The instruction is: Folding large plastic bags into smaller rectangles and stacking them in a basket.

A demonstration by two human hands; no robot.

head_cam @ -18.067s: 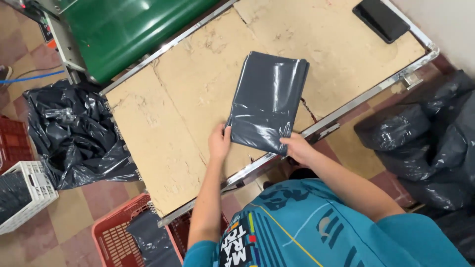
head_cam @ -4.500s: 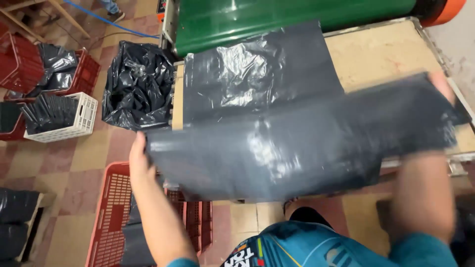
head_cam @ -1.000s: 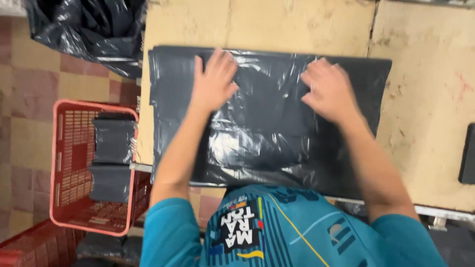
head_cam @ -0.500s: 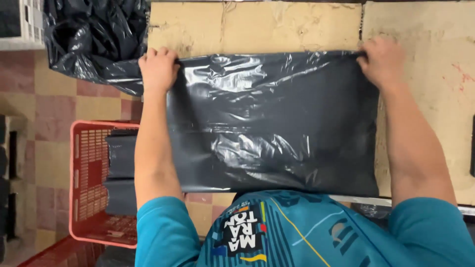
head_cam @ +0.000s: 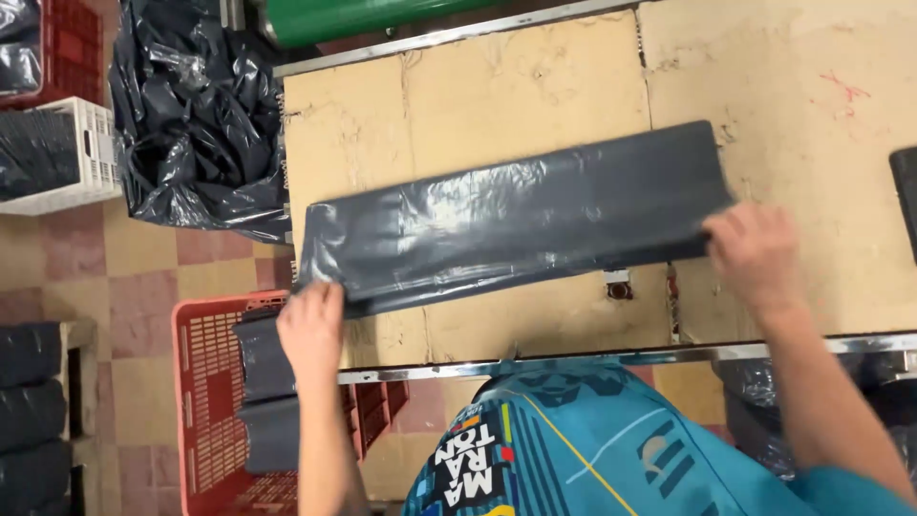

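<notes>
Folded since half a second ago: bag [head_cam: 516,225] now a long narrow strip, half its earlier depth, lying slantwise across the worktop [head_cam: 535,86]. Hands moved from the far corners to the near edge, one at each end.

Left hand [head_cam: 310,330] at the strip's left end, fingers curled at the near corner; pinching or just pressing, can't tell. Right hand [head_cam: 755,253] at the right end, fingers laid on the near edge, blurred, grip unclear. Nothing else held.

To do the fold well, probably: line up both long edges before pressing, keep the ends taut, sweep flat from the middle outward to push air out. Shiny film looks slippery, so likely to skew if only one end gets pressed.

Around: red crate [head_cam: 205,411] on the floor at left, folded dark bags [head_cam: 263,397] inside. Loose black bag heap [head_cam: 196,119] beyond the worktop's left edge. White crate [head_cam: 53,158] far left. Green roll [head_cam: 363,14] at the far side. Dark flat object [head_cam: 906,196] at right edge, near the strip's right end, not touching. Small fitting [head_cam: 618,284] on the worktop just below the strip; could snag the film.
</notes>
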